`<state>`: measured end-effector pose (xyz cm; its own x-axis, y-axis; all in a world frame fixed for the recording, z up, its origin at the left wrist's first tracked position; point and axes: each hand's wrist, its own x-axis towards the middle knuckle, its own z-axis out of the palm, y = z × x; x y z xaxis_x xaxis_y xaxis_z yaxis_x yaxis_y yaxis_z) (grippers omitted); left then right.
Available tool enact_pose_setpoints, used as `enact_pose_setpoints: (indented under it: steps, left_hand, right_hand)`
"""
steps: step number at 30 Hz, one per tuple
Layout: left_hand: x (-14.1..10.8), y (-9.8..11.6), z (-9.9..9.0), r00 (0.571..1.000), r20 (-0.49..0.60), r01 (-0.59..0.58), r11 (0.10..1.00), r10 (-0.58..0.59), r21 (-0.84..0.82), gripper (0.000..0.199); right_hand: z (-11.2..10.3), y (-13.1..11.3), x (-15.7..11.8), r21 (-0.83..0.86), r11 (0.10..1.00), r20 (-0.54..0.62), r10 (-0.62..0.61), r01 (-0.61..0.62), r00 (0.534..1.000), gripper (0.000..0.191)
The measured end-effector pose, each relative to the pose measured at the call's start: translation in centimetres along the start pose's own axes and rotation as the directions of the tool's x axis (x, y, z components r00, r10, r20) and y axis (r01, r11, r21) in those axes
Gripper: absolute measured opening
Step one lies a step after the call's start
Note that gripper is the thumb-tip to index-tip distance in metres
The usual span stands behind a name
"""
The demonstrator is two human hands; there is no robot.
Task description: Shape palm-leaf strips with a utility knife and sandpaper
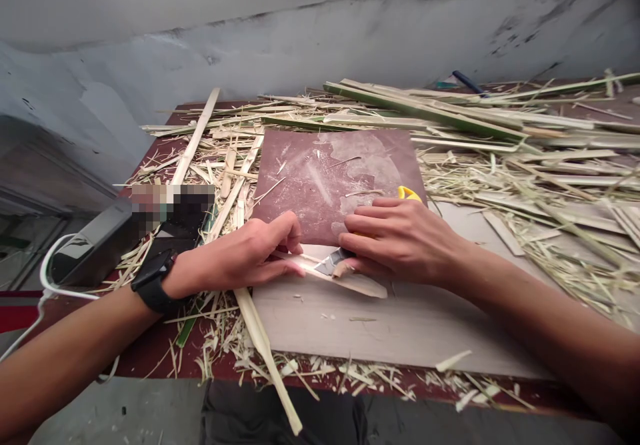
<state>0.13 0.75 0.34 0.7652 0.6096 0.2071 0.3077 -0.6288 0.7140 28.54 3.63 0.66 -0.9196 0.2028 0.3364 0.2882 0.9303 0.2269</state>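
Observation:
My left hand, with a black watch on its wrist, pinches one end of a pale bamboo strip. A yellow-handled utility knife is in my right hand, its fingers wrapped round the handle. The blade points left and rests against the strip close to my left fingertips. A small curled shaving stands up by the blade. Both hands are over a pale board, just in front of a brown sheet.
Bamboo strips and heaps of shavings lie at the back and right. One long strip overhangs the front edge. A black box with a white cable is at the left. A wall stands behind.

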Motion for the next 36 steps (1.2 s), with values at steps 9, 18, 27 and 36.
enact_pose_setpoints:
  steps: [9,18,27,36]
  left_hand:
    - [-0.1,0.0,0.1,1.0,0.002,0.002,0.999,-0.002,0.032,0.027]
    - [0.1,0.2,0.2,1.0,0.02,0.008,1.0,-0.008,0.007,0.026]
    - [0.3,0.4,0.2,1.0,0.019,0.009,1.0,-0.009,-0.005,0.027]
    - [0.2,0.2,0.2,1.0,0.001,0.0,1.0,0.0,0.017,0.024]
  right_hand:
    - [-0.4,0.1,0.0,-0.005,1.0,0.035,0.007,-0.007,0.999,0.041]
    - [-0.1,-0.6,0.5,0.002,1.0,0.021,0.005,-0.005,1.0,0.045]
    - [0.1,-0.8,0.5,-0.015,1.0,0.046,0.02,-0.02,0.999,0.044]
    - [-0.3,-0.4,0.3,-0.005,1.0,0.025,0.021,-0.021,0.999,0.041]
